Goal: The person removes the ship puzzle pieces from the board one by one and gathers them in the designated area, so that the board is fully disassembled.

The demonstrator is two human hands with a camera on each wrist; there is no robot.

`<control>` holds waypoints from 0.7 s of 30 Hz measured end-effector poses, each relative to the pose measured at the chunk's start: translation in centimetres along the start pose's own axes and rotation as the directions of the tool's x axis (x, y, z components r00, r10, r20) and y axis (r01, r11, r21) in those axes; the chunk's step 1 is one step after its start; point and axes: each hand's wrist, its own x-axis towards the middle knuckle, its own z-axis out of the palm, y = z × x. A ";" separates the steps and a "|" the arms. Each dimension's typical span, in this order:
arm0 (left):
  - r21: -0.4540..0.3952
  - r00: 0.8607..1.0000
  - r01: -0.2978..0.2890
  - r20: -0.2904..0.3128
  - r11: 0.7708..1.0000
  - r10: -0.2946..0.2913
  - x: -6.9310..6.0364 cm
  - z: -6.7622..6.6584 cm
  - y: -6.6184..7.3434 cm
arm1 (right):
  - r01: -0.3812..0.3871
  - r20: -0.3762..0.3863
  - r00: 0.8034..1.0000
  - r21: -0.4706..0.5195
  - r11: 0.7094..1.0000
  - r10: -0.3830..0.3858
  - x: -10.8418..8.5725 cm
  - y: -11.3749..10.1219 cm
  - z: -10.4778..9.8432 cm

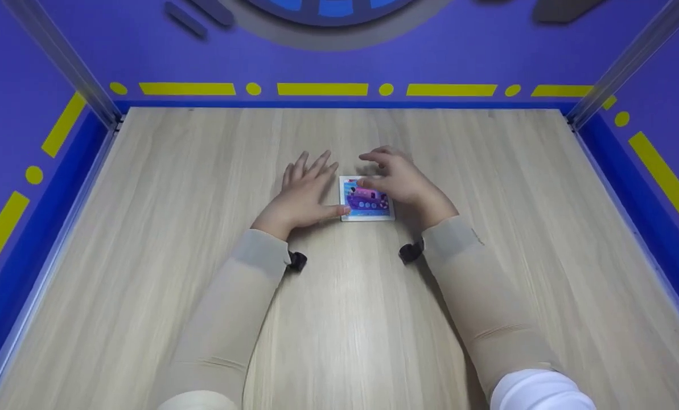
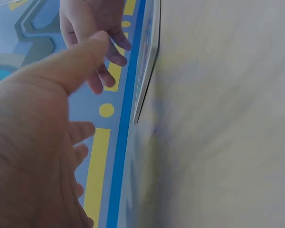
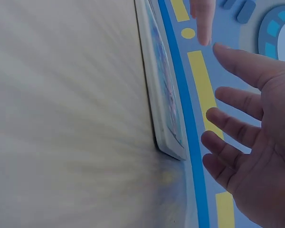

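A picture tile (image 1: 367, 206) lies at the centre of the head frame; the left hand (image 1: 305, 196), at its left, and the right hand (image 1: 403, 179), at upper right, are apart, fingers unclenched.

The left forearm (image 1: 219, 313) and right forearm (image 1: 493, 307), both sleeved, are extending forward from the lower edge of the head view and slanting inward. The left hand (image 1: 302, 200) is pointing forward, its fingers fanning out nearly straight and its thumb sticking out sideways toward the right. The right hand (image 1: 403, 179) is angling leftward, its fingers bending loosely, its thumb standing apart from them. A gap is separating the hands.
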 end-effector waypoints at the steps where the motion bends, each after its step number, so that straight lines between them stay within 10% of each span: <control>1: 0.002 1.000 -0.001 0.005 1.000 0.001 0.0 0.1 -0.1 | 0.004 0.007 1.000 -0.008 1.000 -0.004 0.0 -0.1 0.1; 21: -0.004 0.997 -0.033 0.065 0.999 0.033 0.4 1.0 -0.3 | 0.047 0.084 0.996 -0.173 0.984 -0.033 0.1 -0.2 1.1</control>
